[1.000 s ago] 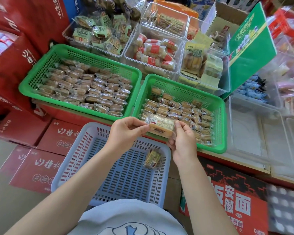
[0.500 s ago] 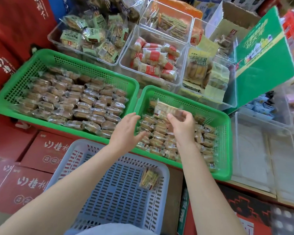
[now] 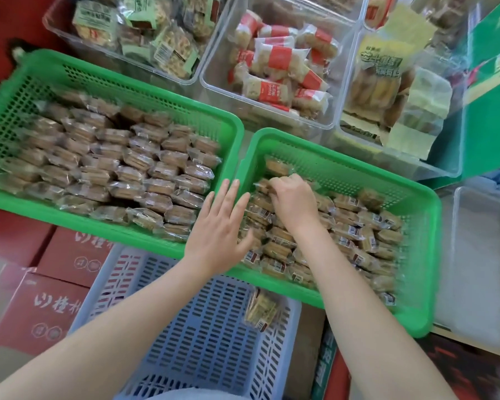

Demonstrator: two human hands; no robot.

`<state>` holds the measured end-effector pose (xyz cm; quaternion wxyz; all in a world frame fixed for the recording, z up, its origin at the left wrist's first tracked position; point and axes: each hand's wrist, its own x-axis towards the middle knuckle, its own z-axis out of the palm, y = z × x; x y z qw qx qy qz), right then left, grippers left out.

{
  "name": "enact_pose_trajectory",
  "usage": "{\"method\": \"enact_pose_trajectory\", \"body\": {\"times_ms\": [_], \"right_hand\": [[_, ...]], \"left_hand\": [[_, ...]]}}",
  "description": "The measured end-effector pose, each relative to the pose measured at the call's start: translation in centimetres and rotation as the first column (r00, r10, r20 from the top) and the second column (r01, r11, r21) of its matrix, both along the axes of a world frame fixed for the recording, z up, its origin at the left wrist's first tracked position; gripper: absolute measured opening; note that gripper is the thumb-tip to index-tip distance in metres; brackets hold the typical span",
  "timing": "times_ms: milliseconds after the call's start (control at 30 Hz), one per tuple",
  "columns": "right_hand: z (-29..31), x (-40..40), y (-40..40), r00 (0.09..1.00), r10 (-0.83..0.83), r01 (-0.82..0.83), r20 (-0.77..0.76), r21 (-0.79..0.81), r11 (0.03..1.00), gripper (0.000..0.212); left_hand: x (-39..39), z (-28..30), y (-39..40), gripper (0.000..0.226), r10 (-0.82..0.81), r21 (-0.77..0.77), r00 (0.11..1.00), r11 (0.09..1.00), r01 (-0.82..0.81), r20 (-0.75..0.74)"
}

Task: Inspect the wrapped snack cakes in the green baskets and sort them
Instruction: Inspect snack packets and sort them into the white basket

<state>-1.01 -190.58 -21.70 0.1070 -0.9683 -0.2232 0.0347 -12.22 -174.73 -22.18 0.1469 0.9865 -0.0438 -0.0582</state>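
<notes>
here my right hand (image 3: pixel 293 202) was down in the right green basket (image 3: pixel 416 194), fingers curled onto a wrapped cake (image 3: pixel 264 184) at its far-left corner. left hand (image 3: pixel 223 223) flat, fingers straight, over the near-left rim. one cake (image 3: pixel 261 310) lay in the blue basket (image 3: pixel 202 342).

Both forearms bare from elbow down, no sleeves in shot. Left hand (image 3: pixel 218 226) and right hand (image 3: pixel 293 202): no gloves, rings, watch or wristbands visible. Nails short, plain, unpainted where they show on left hand. Sliver of light grey-white garment (image 3: pixel 182 395) at bottom edge of frame, too little in shot to tell any print
</notes>
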Motion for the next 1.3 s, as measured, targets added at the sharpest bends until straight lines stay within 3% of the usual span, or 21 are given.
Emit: {"method": "enact_pose_trajectory", "body": {"times_ms": [200,300,367,500,667,767,867,900,967,1033,1067,1133,1200,1233,1300], "right_hand": [[1.1,2.6,0.3,0.990,-0.144,0.142,0.006,0.123,0.982,0.022],[1.1,4.4,1.0,0.972,-0.214,0.207,-0.093,-0.083,0.975,0.029],[1.0,4.7,1.5,0.951,-0.273,0.245,-0.143,-0.190,0.951,0.021],[0.7,4.7,2.0,0.950,-0.276,0.239,-0.145,-0.234,0.943,0.018],[1.1,5.2,1.0,0.928,-0.297,0.278,-0.226,-0.113,0.954,0.035],[3.1,4.9,0.4,0.914,-0.318,0.353,-0.253,0.104,0.930,0.031],[6.0,2.4,-1.0,0.886,-0.421,0.463,-0.197,0.438,0.770,0.030],[7.2,1.0,-1.5,0.862,-0.452,0.500,-0.230,0.540,0.678,0.027],[9.3,-2.4,-2.6,0.784,-0.436,0.614,-0.441,0.649,0.449,0.017],[10.8,-5.7,-3.8,0.700,-0.323,0.712,-0.637,0.653,0.257,0.018],[11.2,-7.4,-4.3,0.671,-0.283,0.741,-0.686,0.639,0.208,0.022],[11.6,-10.3,-4.8,0.636,-0.230,0.771,-0.737,0.618,0.151,0.025],[11.5,-12.7,-4.5,0.618,-0.194,0.786,-0.762,0.599,0.154,0.023],[11.4,-13.8,-4.1,0.618,-0.180,0.785,-0.765,0.587,0.200,0.022],[11.8,-15.9,-3.2,0.640,-0.144,0.753,-0.755,0.579,0.311,0.023]], "left_hand": [[0.0,-0.5,0.0,0.073,0.008,0.016,1.000,1.000,-0.008,0.013],[0.0,-0.6,0.0,0.073,0.010,0.016,1.000,1.000,-0.010,0.025],[0.0,-0.6,0.0,0.073,0.011,0.023,0.999,1.000,-0.012,0.033],[-0.1,-0.5,0.0,0.074,0.007,0.038,1.000,0.999,-0.008,0.020],[-0.1,-0.5,0.0,0.075,0.003,0.043,1.000,0.999,-0.003,0.008],[-0.1,-0.4,0.1,0.076,0.002,0.028,1.000,1.000,-0.002,-0.007],[0.0,-0.2,0.1,0.075,0.014,-0.019,1.000,1.000,-0.014,-0.021],[0.1,-0.1,0.2,0.073,0.017,-0.050,1.000,0.999,-0.018,-0.023],[0.2,0.5,0.3,0.066,0.048,-0.181,0.998,0.982,-0.054,-0.035],[0.1,1.9,0.3,0.052,0.172,-0.414,0.983,0.892,-0.184,-0.066],[-0.2,3.0,0.2,0.043,0.275,-0.542,0.957,0.792,-0.283,-0.097],[-1.4,5.7,-0.2,0.022,0.446,-0.763,0.862,0.461,-0.453,-0.242],[-2.9,8.3,-0.8,0.012,0.375,-0.832,0.799,0.114,-0.543,-0.470],[-3.9,9.1,-1.0,0.012,0.290,-0.821,0.789,0.018,-0.571,-0.543],[-5.9,10.0,-0.9,0.012,0.169,-0.792,0.775,-0.086,-0.604,-0.609]]}}
